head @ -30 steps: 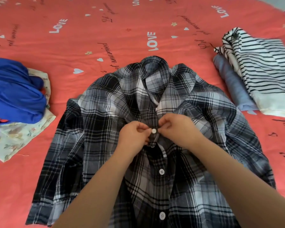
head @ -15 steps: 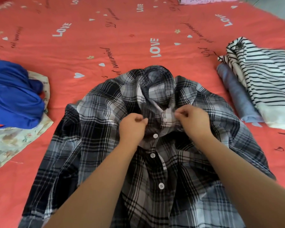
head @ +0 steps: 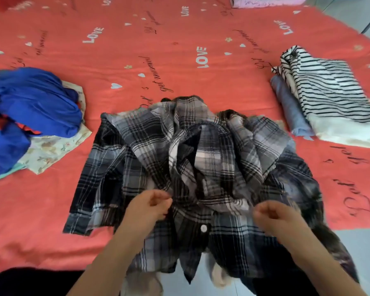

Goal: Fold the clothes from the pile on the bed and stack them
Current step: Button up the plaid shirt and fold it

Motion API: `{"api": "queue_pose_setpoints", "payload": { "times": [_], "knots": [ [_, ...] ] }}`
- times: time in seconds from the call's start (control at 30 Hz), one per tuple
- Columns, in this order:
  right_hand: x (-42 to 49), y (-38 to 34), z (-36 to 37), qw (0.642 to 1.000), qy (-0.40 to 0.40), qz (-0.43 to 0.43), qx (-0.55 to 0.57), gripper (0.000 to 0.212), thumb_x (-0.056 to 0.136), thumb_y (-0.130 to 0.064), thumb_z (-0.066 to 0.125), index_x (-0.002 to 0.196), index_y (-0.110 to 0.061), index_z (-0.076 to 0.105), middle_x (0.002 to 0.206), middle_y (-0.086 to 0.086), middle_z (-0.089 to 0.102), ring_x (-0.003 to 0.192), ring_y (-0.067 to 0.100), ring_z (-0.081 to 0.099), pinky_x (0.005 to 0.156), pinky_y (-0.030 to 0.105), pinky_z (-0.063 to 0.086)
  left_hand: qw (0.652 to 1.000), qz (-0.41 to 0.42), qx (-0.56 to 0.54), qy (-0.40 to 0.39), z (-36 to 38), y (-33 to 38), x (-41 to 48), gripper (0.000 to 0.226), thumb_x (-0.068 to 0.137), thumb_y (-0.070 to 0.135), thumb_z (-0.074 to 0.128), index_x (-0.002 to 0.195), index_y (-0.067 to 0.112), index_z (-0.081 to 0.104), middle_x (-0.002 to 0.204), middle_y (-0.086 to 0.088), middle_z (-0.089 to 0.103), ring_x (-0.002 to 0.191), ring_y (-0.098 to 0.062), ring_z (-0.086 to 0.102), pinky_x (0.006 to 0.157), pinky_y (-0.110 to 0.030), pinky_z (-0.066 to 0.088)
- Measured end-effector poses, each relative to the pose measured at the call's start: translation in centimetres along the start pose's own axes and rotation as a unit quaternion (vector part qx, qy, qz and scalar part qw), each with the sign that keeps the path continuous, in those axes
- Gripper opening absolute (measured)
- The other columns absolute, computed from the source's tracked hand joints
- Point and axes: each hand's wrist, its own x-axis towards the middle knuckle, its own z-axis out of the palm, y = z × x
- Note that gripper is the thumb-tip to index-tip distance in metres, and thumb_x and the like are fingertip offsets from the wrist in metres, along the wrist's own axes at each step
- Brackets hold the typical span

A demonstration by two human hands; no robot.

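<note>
Plaid shirt has been dragged to the near edge of the bed and bunched, hem hung over it. Its fabric is pinched by the left hand; whether the right hand grips cannot be told.

The black-and-grey plaid shirt lies bunched, front up, on the bed, its hem hanging over the near edge. On the left, a crumpled blue garment tops a floral cloth. On the right, a folded striped top rests on a grey-blue garment.
</note>
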Motion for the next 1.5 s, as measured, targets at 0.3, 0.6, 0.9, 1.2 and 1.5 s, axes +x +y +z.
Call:
{"api": "queue_pose_setpoints", "payload": {
  "times": [0.3,0.6,0.9,1.2,1.5],
  "knots": [
    [-1.4,-2.8,3.6,0.945,0.133,-0.223,-0.197,0.013,0.080,-0.017,0.069,0.081,-0.029,0.066,0.079,-0.016,0.062,0.068,-0.002,0.054,0.068,-0.002,0.034,0.933,0.239,0.241,0.120,4.3,0.9,-1.5,0.031,0.077,0.042,0.068,0.088,0.025,0.045,0.086,0.008,0.048,0.073,-0.006,0.048,0.060,-0.013,0.037],
    [0.8,-1.5,5.3,0.935,0.111,-0.143,-0.304,0.039,0.092,-0.019,0.054,0.131,-0.017,0.048,0.130,0.004,0.047,0.096,0.020,0.060,0.072,0.030,0.051,0.926,0.178,0.308,0.126,3.4,-0.9,0.2,0.021,0.089,0.024,0.058,0.106,0.011,0.054,0.085,0.005,0.054,0.080,-0.016,0.055,0.067,-0.027,0.043],
    [1.5,-0.5,5.4,0.938,0.125,-0.093,-0.310,0.005,0.091,-0.021,0.053,0.095,-0.019,0.056,0.098,0.001,0.059,0.074,0.017,0.051,0.060,0.033,0.048,0.812,0.304,0.467,0.174,5.8,-1.3,0.2,0.040,0.078,0.037,0.070,0.100,0.012,0.046,0.101,-0.003,0.046,0.088,-0.018,0.048,0.067,-0.024,0.041],
    [1.0,-1.7,4.8,0.955,0.136,-0.120,-0.235,0.014,0.088,-0.021,0.060,0.079,-0.029,0.052,0.082,-0.011,0.057,0.066,0.004,0.050,0.049,0.018,0.036,0.786,0.211,0.569,0.116,5.5,-1.6,1.3,0.018,0.093,0.023,0.048,0.090,0.009,0.058,0.098,-0.007,0.058,0.091,-0.024,0.055,0.063,-0.030,0.035],
    [-1.0,-4.7,5.0,0.978,0.126,-0.148,-0.073,0.021,0.081,-0.021,0.068,0.070,-0.036,0.061,0.072,-0.018,0.065,0.071,-0.004,0.059,0.063,0.007,0.044,0.987,0.139,-0.051,0.069,4.0,1.1,-0.7,0.012,0.085,0.015,0.063,0.081,0.026,0.066,0.066,0.017,0.066,0.063,0.003,0.060,0.058,-0.008,0.048]
  ]
}}
